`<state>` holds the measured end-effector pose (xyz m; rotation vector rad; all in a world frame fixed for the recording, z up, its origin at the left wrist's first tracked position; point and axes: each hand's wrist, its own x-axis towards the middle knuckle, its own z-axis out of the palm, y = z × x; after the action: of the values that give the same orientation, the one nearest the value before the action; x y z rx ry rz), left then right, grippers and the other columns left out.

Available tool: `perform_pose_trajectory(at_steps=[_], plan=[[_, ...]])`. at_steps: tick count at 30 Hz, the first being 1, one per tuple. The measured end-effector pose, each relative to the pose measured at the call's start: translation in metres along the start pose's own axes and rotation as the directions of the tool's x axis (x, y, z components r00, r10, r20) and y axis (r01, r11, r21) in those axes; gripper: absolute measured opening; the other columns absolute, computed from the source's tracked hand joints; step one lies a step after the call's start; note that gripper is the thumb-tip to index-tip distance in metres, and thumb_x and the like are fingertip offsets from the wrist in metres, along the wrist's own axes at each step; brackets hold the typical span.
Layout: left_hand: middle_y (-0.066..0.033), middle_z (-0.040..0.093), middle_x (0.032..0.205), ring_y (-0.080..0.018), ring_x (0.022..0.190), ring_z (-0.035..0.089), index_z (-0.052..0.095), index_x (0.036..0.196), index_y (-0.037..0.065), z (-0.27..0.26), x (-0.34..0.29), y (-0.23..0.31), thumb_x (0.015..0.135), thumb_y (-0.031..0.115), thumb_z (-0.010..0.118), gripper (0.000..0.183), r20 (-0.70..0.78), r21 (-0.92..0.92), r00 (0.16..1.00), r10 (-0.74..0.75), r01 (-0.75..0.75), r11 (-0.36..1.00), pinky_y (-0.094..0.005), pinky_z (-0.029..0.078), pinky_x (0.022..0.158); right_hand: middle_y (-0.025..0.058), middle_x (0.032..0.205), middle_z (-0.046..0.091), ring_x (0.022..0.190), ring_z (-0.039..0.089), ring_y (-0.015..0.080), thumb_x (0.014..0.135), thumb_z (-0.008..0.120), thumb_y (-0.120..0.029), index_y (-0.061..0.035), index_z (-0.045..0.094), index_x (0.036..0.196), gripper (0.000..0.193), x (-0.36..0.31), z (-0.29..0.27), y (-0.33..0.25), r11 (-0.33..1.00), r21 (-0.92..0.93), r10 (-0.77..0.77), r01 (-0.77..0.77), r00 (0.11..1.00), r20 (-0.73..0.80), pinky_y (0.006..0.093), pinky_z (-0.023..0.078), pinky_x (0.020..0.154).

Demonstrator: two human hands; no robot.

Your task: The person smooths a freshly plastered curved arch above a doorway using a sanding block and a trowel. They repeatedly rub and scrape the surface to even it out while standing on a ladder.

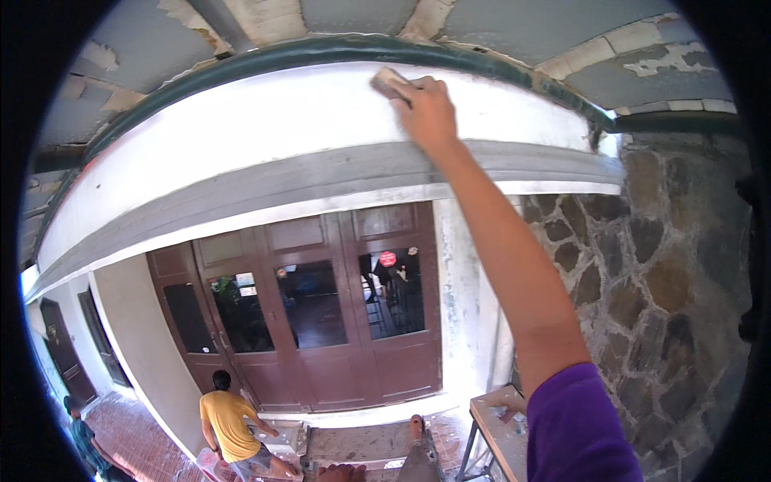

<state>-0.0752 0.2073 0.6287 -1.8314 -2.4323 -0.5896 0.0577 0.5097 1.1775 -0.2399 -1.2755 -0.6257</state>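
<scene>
At the top of the wall, my right arm reaches up, and my right hand (pixel 430 112) is closed around a flat brush (pixel 391 83). The brush's tan and dark head lies against the white wall band (pixel 265 104), just below the dark green pipe-like edge (pixel 321 52). Motion blurs the hand a little. At the lower edge, brown fingers, seemingly my left hand (pixel 341 472), show only in part; what they touch is cut off. A grey-clad leg with a bare foot (pixel 416 427), apparently mine, stands beside them.
Below are brown folding doors (pixel 321 305) with glass panes. A person in a yellow shirt (pixel 229 426) bends near them, and another in dark green (pixel 87 442) is at far left. A wood-topped metal stand (pixel 499 418) stands before the stone wall (pixel 634 273). Peeling ceiling (pixel 522 28) hangs overhead.
</scene>
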Motion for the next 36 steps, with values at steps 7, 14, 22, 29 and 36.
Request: perform_pose_trajectory(at_steps=[7, 14, 22, 29, 36], plan=[[-0.0243, 0.069, 0.101, -0.0416, 0.097, 0.063, 0.068, 0.095, 0.001, -0.019, 0.001, 0.009, 0.099, 0.046, 0.044, 0.051, 0.077, -0.126, 0.987, -0.144, 0.153, 0.980, -0.0568, 0.042, 0.094, 0.0138, 0.111, 0.061, 0.107, 0.058, 0.0299, 0.094, 0.060, -0.019, -0.0274, 0.069, 0.123, 0.032, 0.005, -0.011, 0.005, 0.997, -0.028, -0.062, 0.071, 0.970, 0.237, 0.0405, 0.056, 0.089], [-0.0218, 0.069, 0.101, -0.0434, 0.098, 0.062, 0.069, 0.098, 0.004, -0.004, 0.001, -0.005, 0.099, 0.042, 0.046, 0.044, 0.031, -0.066, 0.999, 0.011, -0.009, 0.998, -0.0592, 0.042, 0.092, 0.0121, 0.113, 0.062, 0.110, 0.057, 0.0287, 0.090, 0.064, -0.015, -0.0310, 0.067, 0.125, 0.039, 0.010, -0.012, 0.014, 0.976, -0.108, -0.169, 0.191, 0.968, 0.183, 0.0411, 0.057, 0.087], [-0.0244, 0.068, 0.100, -0.0460, 0.097, 0.062, 0.069, 0.098, 0.003, -0.016, 0.000, 0.001, 0.099, 0.048, 0.044, 0.052, 0.042, -0.191, 0.994, -0.103, 0.109, 0.975, -0.0586, 0.038, 0.099, 0.0097, 0.113, 0.063, 0.109, 0.057, 0.0290, 0.087, 0.070, -0.023, -0.0221, 0.072, 0.119, 0.032, 0.002, -0.007, 0.022, 0.994, -0.027, -0.100, 0.102, 0.992, 0.077, 0.0411, 0.052, 0.093], [-0.0241, 0.068, 0.100, -0.0451, 0.097, 0.062, 0.069, 0.101, 0.004, -0.004, 0.001, -0.014, 0.099, 0.047, 0.045, 0.049, 0.037, -0.144, 0.992, -0.118, 0.122, 0.982, -0.0572, 0.039, 0.098, 0.0127, 0.111, 0.063, 0.105, 0.058, 0.0322, 0.086, 0.069, -0.018, -0.0237, 0.072, 0.118, 0.032, 0.003, -0.004, 0.023, 0.995, 0.027, -0.100, 0.097, 0.982, 0.161, 0.0413, 0.052, 0.091], [-0.0255, 0.069, 0.094, -0.0417, 0.096, 0.066, 0.073, 0.089, 0.004, 0.029, 0.010, -0.034, 0.098, 0.049, 0.045, 0.053, -0.006, -0.115, 0.992, -0.129, 0.128, 0.985, -0.0515, 0.043, 0.096, 0.0143, 0.117, 0.062, 0.115, 0.055, 0.0333, 0.085, 0.065, -0.013, -0.0331, 0.068, 0.123, 0.043, -0.020, -0.004, -0.049, 0.970, 0.235, -0.031, -0.063, 0.927, 0.375, 0.0444, 0.048, 0.101]])
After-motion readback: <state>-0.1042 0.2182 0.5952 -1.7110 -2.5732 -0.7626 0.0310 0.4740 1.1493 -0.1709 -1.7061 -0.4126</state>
